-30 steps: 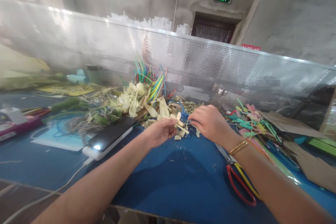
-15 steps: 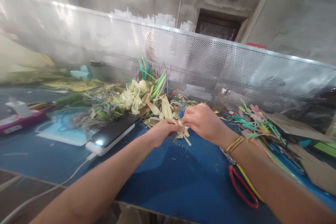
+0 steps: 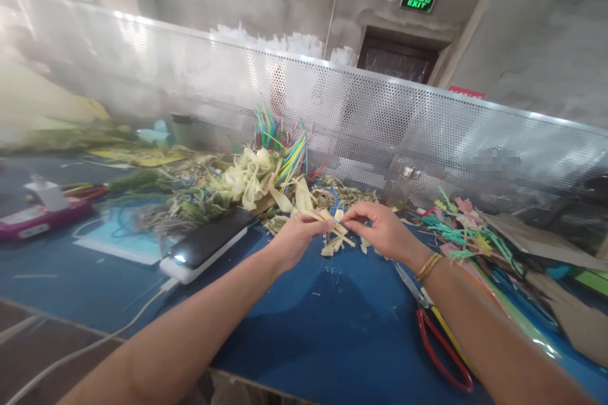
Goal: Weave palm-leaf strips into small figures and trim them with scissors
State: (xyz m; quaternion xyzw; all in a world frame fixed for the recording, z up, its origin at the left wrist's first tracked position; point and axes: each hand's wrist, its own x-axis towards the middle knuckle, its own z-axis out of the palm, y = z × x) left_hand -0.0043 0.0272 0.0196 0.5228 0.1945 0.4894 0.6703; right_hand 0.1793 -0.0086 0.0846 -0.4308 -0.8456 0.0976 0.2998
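My left hand (image 3: 300, 237) is closed, pinching pale dried husk strips (image 3: 344, 237) that cross each other and stick out past my fingertips. Close on its right, the fingertips of my right hand (image 3: 380, 228) are pressed together at a small whitish end of the same husk piece. A gold bracelet circles my right wrist. Loose husk scraps (image 3: 332, 247) lie on the blue tabletop under my hands. Just behind them is a larger heap of cream husk leaves (image 3: 251, 174). Red-handled scissors (image 3: 439, 342) lie partly under my right forearm.
Left of my hands sits a black-and-white power bank (image 3: 204, 253) with a cable, near a blue sheet (image 3: 118, 243). Coloured stems (image 3: 292, 158) stand behind the husks. Paper flowers (image 3: 468, 228) and cardboard lie at right. A perforated metal screen (image 3: 370, 107) borders the table.
My right hand has shifted slightly right and down, its fingers a little farther from my left hand. More of the crossed strips shows between them. The view has tilted slightly.
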